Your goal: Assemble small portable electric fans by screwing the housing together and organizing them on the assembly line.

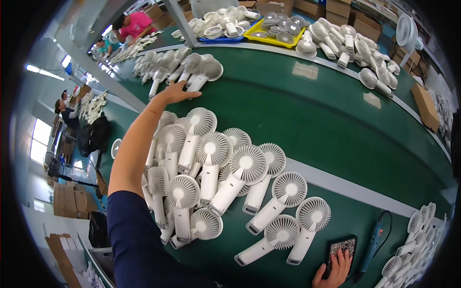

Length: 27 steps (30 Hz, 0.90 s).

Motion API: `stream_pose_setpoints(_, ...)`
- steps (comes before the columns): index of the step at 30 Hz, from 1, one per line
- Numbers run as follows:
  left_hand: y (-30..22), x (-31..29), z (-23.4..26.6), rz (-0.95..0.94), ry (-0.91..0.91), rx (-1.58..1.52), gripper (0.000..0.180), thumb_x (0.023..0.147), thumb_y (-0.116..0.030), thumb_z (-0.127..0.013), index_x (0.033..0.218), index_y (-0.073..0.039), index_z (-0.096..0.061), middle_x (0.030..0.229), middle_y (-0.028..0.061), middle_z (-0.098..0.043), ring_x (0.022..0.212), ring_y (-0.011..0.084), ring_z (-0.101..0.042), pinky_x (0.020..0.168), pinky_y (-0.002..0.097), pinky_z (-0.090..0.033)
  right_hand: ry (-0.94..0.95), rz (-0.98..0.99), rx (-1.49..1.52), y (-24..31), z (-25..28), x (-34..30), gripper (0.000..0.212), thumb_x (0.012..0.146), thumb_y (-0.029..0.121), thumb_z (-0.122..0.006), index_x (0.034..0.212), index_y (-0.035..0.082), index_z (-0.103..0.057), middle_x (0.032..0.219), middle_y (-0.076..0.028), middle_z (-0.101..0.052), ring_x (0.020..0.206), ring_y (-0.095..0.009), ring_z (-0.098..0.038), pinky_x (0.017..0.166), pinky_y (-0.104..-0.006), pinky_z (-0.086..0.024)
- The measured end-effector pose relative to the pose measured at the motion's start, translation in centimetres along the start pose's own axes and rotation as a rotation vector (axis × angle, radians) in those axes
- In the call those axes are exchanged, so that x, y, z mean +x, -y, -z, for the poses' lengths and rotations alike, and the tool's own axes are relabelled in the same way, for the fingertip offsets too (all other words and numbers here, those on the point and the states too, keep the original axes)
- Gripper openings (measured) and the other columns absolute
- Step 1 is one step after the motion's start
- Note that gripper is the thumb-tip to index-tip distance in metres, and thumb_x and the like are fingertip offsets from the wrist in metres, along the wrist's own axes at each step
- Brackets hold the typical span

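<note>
My left hand (176, 92) reaches far out over the green belt, fingers apart, at the handles of a cluster of white handheld fans (197, 69); whether it touches one is hard to tell. My right hand (337, 270) lies with spread fingers on a black tray of small screws (342, 246) at the front edge. Right beside the tray lies a blue electric screwdriver (370, 247) with a black cord. Between my arms, a pile of white handheld fans (211, 149) covers the bench, several of them overlapping, with round ribbed heads and long handles.
More fans stand in rows at the lower right (413, 240). Across the belt are a yellow tray (273, 41) of grey round parts, a blue tray (221, 39) of white parts and a heap of fans (350, 43). A metal post (180, 21) rises at the left. Other people work farther back.
</note>
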<state>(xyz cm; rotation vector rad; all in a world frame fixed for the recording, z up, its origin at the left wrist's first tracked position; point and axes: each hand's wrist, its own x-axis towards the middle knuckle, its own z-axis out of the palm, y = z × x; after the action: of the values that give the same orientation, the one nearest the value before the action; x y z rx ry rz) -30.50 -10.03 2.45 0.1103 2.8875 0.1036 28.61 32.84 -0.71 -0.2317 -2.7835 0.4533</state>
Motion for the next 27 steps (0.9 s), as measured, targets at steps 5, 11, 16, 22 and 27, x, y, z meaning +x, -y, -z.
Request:
stream_pose_setpoints(5,-1.4,5.8,-1.4,0.086,0.109,0.014,0.133,0.063,-0.087,-0.068,0.153,0.005,-0.034,0.154,0.0375,-0.030,0.147,0.0481,-0.027,0.122,0.0493,-0.022,0.003,-0.046,-0.041,-0.3,-0.5,-0.2,0.031,0.089,0.011,-0.064,0.117,-0.003,-0.065,0.129,-0.024,-0.064,0.126,-0.047,-0.056,0.110,-0.0591,-0.039)
stream_pose_setpoints(11,-0.6,10.8,-3.8,-0.082,-0.387,0.118,0.102,0.071,-0.069,-0.071,0.137,0.006,-0.053,0.131,0.0298,-0.061,0.129,0.0464,-0.051,0.111,0.0500,-0.038,0.029,-0.052,-0.073,-0.9,-0.9,-1.0,0.033,0.090,0.013,-0.064,0.119,-0.002,-0.065,0.131,-0.023,-0.063,0.128,-0.046,-0.056,0.110,-0.0611,-0.037)
stream_pose_setpoints(16,-3.2,11.8,-2.6,0.014,-0.199,0.020,0.071,0.073,-0.056,-0.073,0.110,0.004,-0.071,0.108,0.0259,-0.072,0.102,0.0378,-0.070,0.094,0.0424,-0.052,0.043,-0.058,-0.080,-1.1,-1.0,-0.9,0.035,0.089,0.014,-0.064,0.121,-0.002,-0.064,0.131,-0.023,-0.063,0.128,-0.045,-0.056,0.111,-0.0613,-0.037)
stream_pose_setpoints(22,-3.9,7.6,0.4,-0.074,-0.236,0.069,0.073,0.072,-0.054,-0.075,0.113,0.006,-0.069,0.113,0.0304,-0.069,0.107,0.0417,-0.067,0.096,0.0438,-0.052,0.085,-0.086,-0.057,-1.5,-1.3,-2.8,0.034,0.086,0.011,-0.059,0.116,-0.004,-0.060,0.134,-0.026,-0.059,0.130,-0.051,-0.050,0.113,-0.0661,-0.031)
stream_pose_setpoints(27,-10.5,-3.4,4.1,-0.478,-0.474,0.001,0.065,0.076,-0.049,-0.073,0.114,0.003,-0.068,0.120,0.0294,-0.060,0.107,0.0442,-0.063,0.094,0.0488,-0.051,0.050,-0.097,-0.045,-1.1,-1.6,-1.3,0.034,0.085,0.009,-0.061,0.117,-0.003,-0.062,0.132,-0.023,-0.061,0.129,-0.048,-0.053,0.113,-0.0621,-0.034)
